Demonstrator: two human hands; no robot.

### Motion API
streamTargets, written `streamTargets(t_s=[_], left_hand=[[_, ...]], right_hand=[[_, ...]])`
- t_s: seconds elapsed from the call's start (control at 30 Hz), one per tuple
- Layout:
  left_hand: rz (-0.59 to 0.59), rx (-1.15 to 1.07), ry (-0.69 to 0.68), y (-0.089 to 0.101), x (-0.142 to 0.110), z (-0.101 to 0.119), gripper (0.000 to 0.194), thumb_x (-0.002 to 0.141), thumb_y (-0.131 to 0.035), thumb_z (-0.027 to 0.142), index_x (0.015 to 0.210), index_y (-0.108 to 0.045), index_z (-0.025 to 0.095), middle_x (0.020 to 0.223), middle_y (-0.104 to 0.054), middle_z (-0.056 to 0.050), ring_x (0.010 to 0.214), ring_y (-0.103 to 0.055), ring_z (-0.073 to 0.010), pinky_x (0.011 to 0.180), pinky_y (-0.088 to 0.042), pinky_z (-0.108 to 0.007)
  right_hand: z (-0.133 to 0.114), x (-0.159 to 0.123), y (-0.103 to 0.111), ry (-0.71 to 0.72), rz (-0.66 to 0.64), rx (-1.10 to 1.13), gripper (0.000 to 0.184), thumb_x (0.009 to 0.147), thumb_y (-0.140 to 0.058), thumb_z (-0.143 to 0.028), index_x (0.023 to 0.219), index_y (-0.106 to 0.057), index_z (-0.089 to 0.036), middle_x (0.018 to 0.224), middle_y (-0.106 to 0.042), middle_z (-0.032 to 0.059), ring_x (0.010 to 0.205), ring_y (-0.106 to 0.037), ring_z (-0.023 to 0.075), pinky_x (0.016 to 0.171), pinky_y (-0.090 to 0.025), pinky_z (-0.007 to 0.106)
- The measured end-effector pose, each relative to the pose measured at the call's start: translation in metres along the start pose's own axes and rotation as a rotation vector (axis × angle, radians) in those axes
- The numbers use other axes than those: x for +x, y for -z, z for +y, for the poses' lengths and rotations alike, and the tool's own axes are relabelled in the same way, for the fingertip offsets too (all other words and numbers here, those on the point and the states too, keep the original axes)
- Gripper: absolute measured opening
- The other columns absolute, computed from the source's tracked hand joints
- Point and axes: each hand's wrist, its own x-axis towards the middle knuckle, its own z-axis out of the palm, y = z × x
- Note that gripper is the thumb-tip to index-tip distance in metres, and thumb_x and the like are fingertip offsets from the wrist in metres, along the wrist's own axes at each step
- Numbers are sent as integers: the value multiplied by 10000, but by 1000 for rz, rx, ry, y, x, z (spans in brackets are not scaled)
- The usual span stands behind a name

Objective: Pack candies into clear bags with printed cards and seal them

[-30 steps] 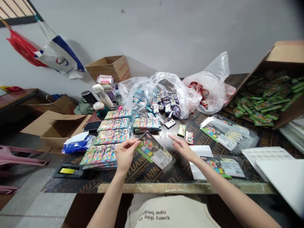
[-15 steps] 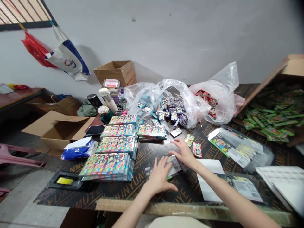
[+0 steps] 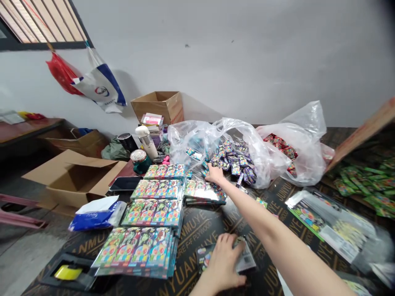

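Observation:
My left hand (image 3: 226, 258) lies palm down, fingers apart and slightly bent, on a printed clear package (image 3: 247, 255) near the table's front. My right hand (image 3: 215, 174) reaches far forward, its fingertips closed on a small blue packet (image 3: 204, 166) at the mouth of a clear plastic bag (image 3: 179, 137). Purple packets (image 3: 236, 164) spill from another bag just right of that hand. Below its wrist sits a short stack of colourful packs (image 3: 200, 190). Taller stacks of the same packs (image 3: 135, 246) stand in a column to the left.
A tape dispenser (image 3: 66, 273), a blue wipes pack (image 3: 94, 213) and a phone (image 3: 125, 183) lie at the left. Bottles (image 3: 145, 142) stand behind them. To the right are red packets (image 3: 282, 148) in a bag, clear packages (image 3: 336, 230) and a carton of green packets (image 3: 367, 185).
My right hand has moved forward and left, from above the front package to the blue packets. My left hand has settled on the package. The view has shifted slightly.

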Motion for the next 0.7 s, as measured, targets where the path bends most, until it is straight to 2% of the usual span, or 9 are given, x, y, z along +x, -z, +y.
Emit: streamTargets(t_s=[0.1, 0.17, 0.23, 0.3, 0.4, 0.47, 0.53, 0.63, 0.7], left_hand=[[14, -35, -21, 0, 0, -2, 885, 469, -757, 414, 1268, -397, 295, 1267, -396, -68, 1160, -340, -289, 1028, -210, -461], [78, -95, -33, 1, 0, -4, 962, 418, -771, 483, 1281, -395, 283, 1289, -385, -97, 1187, -322, -326, 1032, -166, -525], [226, -219, 8, 6, 2, -6, 899, 459, -744, 535, 1258, -436, 260, 1300, -386, -119, 1199, -324, -337, 1024, -182, -540], [441, -415, 115, 15, 3, -6, 680, 621, -663, 506, 1216, -482, 231, 1259, -440, -122, 1160, -394, -296, 1000, -268, -490], [650, -794, 268, 34, 5, 0, 515, 761, -559, 406, 1225, -460, 206, 1189, -510, -109, 1046, -507, -225, 918, -385, -390], [660, -1010, 289, 47, 5, 9, 554, 747, -583, 383, 1248, -430, 202, 1170, -528, -100, 989, -541, -197, 850, -431, -332], [591, -1092, 287, 56, 4, 20, 545, 695, -645, 356, 1187, -494, 178, 1051, -592, -83, 888, -574, -174, 766, -456, -280], [397, -1021, 310, 57, 1, 37, 341, 623, -704, 335, 874, -643, 112, 709, -631, -36, 623, -566, -132, 590, -437, -226], [371, -909, 330, 52, -1, 46, 260, 634, -688, 344, 727, -637, 106, 587, -600, -16, 512, -520, -112, 505, -396, -213]], right_hand=[[0, -10, 14, 80, 0, 155, 655, 630, -606, -233, 1242, -376, -188, 1024, -584, 83, 897, -553, 212, 778, -395, 333], [2, -31, 28, 146, -17, 251, 633, 661, -575, -252, 1256, -371, -187, 1032, -572, 60, 842, -557, 169, 727, -423, 289], [7, -65, 41, 209, -99, 461, 588, 690, -566, -290, 1245, -406, -185, 984, -583, 38, 762, -555, 141, 668, -434, 264], [16, -107, 51, 215, -229, 779, 502, 708, -570, -324, 1182, -492, -181, 915, -600, 26, 716, -544, 126, 643, -428, 252], [35, -166, 60, 41, -340, 1138, 304, 705, -583, -370, 905, -643, -149, 819, -614, 38, 714, -537, 137, 633, -430, 255], [47, -195, 63, -114, -346, 1181, 274, 685, -602, -403, 745, -649, -139, 747, -608, 37, 677, -532, 141, 587, -431, 252], [58, -215, 65, -200, -344, 1135, 267, 653, -642, -408, 682, -632, -143, 676, -587, 16, 617, -517, 126, 531, -413, 232], [69, -233, 68, -198, -375, 1060, 249, 637, -681, -391, 672, -605, -156, 596, -538, -23, 531, -482, 91, 451, -358, 190], [72, -242, 70, -162, -326, 1088, 251, 653, -678, -392, 721, -597, -165, 617, -536, -29, 510, -471, 73, 425, -338, 173]])
